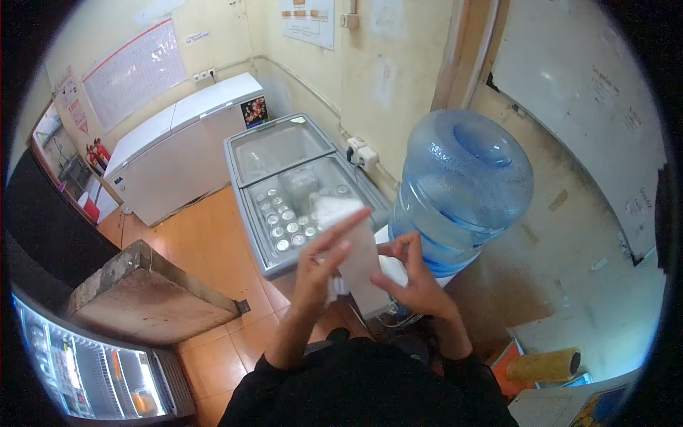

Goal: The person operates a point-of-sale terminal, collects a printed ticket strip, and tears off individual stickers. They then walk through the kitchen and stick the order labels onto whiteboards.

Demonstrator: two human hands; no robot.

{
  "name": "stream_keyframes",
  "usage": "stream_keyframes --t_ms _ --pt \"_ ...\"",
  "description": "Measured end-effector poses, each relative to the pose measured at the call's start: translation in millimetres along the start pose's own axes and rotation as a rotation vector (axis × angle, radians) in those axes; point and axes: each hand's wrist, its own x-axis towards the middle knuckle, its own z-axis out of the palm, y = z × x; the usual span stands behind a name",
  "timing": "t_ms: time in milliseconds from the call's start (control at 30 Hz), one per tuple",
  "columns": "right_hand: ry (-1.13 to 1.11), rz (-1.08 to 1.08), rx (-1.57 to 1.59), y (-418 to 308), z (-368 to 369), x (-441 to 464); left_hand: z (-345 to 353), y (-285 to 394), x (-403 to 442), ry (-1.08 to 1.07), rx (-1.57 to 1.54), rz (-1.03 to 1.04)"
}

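A thin, pale white sheet-like piece [363, 269], perhaps plastic or paper, hangs upright between my two hands, slightly blurred. My left hand [313, 274] is at its left side, with the index finger stretched across its upper part and the thumb below. My right hand [420, 285] has curled fingers, the thumb and a fingertip at the sheet's right edge. A white crumpled bit shows below my left palm. Just beyond the hands is a grey-framed chest freezer [245, 203] with a glass lid; several can tops [287, 214] and white bags [334, 208] show through it.
A large blue water bottle [462, 192] stands close on the right, by the wall. A long white chest freezer [178, 164] is at the back left. On the left are a low wall [149, 299] and a lit display fridge [92, 370]. A yellowish roll [544, 365] lies at lower right.
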Motion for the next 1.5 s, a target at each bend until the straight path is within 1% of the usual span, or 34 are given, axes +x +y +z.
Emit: stream_keyframes --t_ms 33,67,133,200,300,367,400,433,533,667,733,767,833,967,1033,1067,1133,1167,1233,1267,1300,1367,1400,1433,1500 --pt "0.128 0.118 0.304 -1.6 9.2 4.7 3.4 -0.5 0.2 -0.051 0.046 0.022" --pt "0.248 0.232 0.609 -2.5 13.1 8.1 2.8 1.1 0.4 -0.051 0.05 0.031" --pt "0.216 0.248 0.575 -3.0 8.2 2.9 -0.8 5.0 0.9 0.125 -0.177 -0.028" --pt "0.138 0.276 0.489 5.1 0.7 -8.8 -11.6 10.4 3.0 0.161 -0.186 0.012" --pt "0.097 0.269 0.447 8.2 -3.4 -16.6 -14.5 8.0 3.0 0.199 -0.17 0.038" --pt "0.124 0.252 0.455 0.5 -2.2 -11.5 -12.6 -0.7 2.8 0.156 -0.185 -0.04" --pt "0.152 0.227 0.46 -4.3 -1.0 -7.3 -10.1 -3.1 3.0 0.124 -0.245 -0.071" --pt "0.158 0.232 0.461 -8.3 1.0 -3.5 -6.5 -4.2 3.1 0.12 -0.245 -0.078" --pt "0.323 0.245 0.571 -14.7 6.5 6.3 3.0 -4.6 3.7 0.091 -0.225 -0.084" --pt "0.347 0.174 0.538 -20.3 0.3 18.4 5.6 -4.0 3.7 0.064 -0.144 -0.061" --pt "0.319 0.138 0.492 -26.8 -0.6 22.1 6.6 -4.3 3.6 0.049 -0.102 -0.038" --pt "0.322 0.14 0.489 -24.5 -0.4 21.7 7.3 -3.8 3.9 0.046 -0.104 -0.04" --pt "0.303 0.204 0.363 -18.2 0.8 19.2 8.3 -2.9 4.0 0.025 -0.101 -0.053" --pt "0.341 0.174 0.273 -19.4 -0.6 19.6 0.9 -6.3 7.3 0.033 -0.014 -0.035" --pt "0.338 0.173 0.326 -20.1 -2.2 19.7 -5.0 -5.0 8.6 -0.032 -0.289 -0.132" --pt "0.33 0.169 0.333 -19.7 -4.4 18.1 -7.8 -4.2 9.6 -0.023 -0.285 -0.128" --pt "0.152 0.212 0.455 -17.1 -10.5 11.2 -14.4 -3.0 9.8 0.009 -0.462 -0.118" --pt "0.136 0.207 0.466 -16.0 -10.2 8.9 -20.3 -4.3 8.2 0.027 -0.455 -0.111" --pt "-0.015 0.12 0.327 -12.7 -7.4 5.8 -33.1 -5.7 2.8 0.063 -0.526 -0.075" --pt "-0.103 0.167 0.338 -10.7 -5.9 4.1 -34.6 -1.7 -2.5 0.088 -0.534 -0.046" --pt "-0.14 0.151 0.355 -7.9 -1.9 3.1 -37.8 3.8 -9.0 0.124 -0.522 -0.025" --pt "-0.252 0.279 0.423 2.0 8.4 2.1 -45.5 12.9 -22.9 0.196 -0.503 -0.005" --pt "-0.283 0.308 0.469 11.3 17.3 1.0 -51.2 15.2 -31.1 0.248 -0.491 0.017" --pt "-0.338 0.3 0.49 16.2 24.5 3.4 -56.8 17.5 -39.7 0.282 -0.457 0.033" --pt "-0.359 0.246 0.499 21.0 38.9 7.5 -66.1 23.7 -58.4 0.36 -0.41 0.057"
